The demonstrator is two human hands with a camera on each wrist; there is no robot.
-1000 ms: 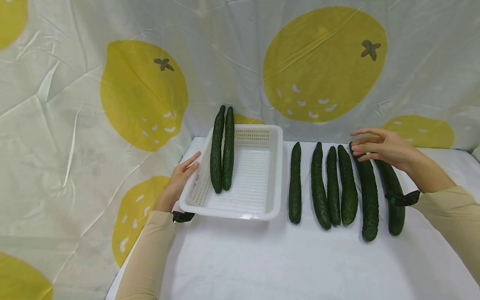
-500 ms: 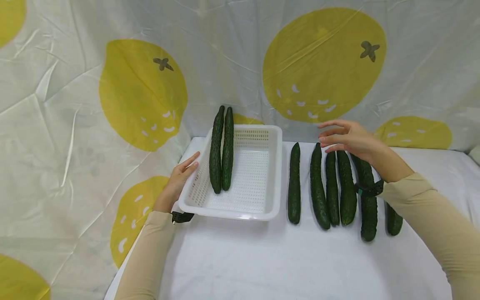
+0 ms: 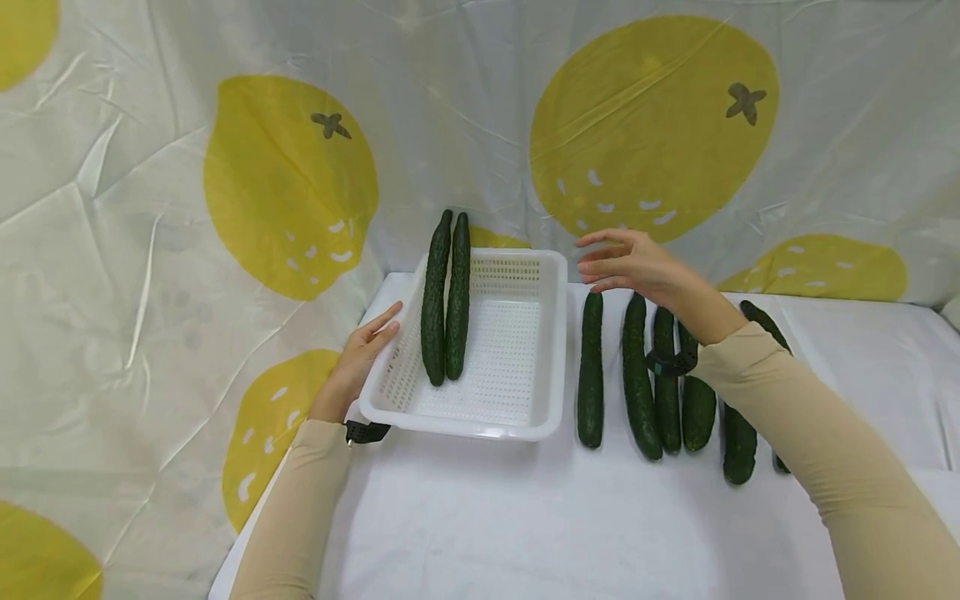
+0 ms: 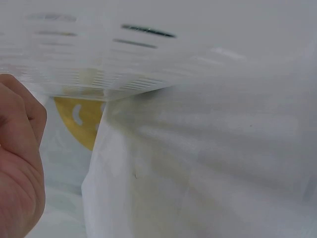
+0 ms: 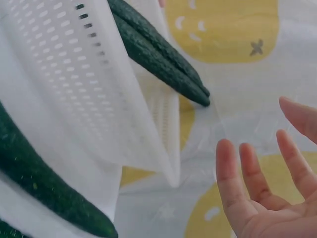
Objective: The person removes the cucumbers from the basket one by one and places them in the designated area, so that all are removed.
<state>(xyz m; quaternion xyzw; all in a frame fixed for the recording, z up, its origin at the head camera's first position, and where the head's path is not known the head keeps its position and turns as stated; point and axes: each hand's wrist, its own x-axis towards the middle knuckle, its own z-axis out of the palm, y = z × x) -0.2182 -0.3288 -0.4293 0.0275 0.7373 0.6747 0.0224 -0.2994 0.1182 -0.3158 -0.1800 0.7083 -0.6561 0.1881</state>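
My left hand rests along the left side of a white plastic basket, its fingers mostly straight against the wall. Two dark green cucumbers, a left one and a right one, lie side by side in it, with their far ends sticking out over the back rim. My right hand hovers with loosely bent fingers above the far tip of the cucumber closest to the basket. In the right wrist view, the fingers are spread and hold nothing.
Several more cucumbers lie in a row to the right, among them a curved one; my right sleeve partly covers the others. Behind the white-covered table hangs a lemon-print cloth.
My right hand has moved left over the row, from the right-hand cucumbers to the one nearest the basket. My left hand, the basket and the cucumbers have stayed in place.
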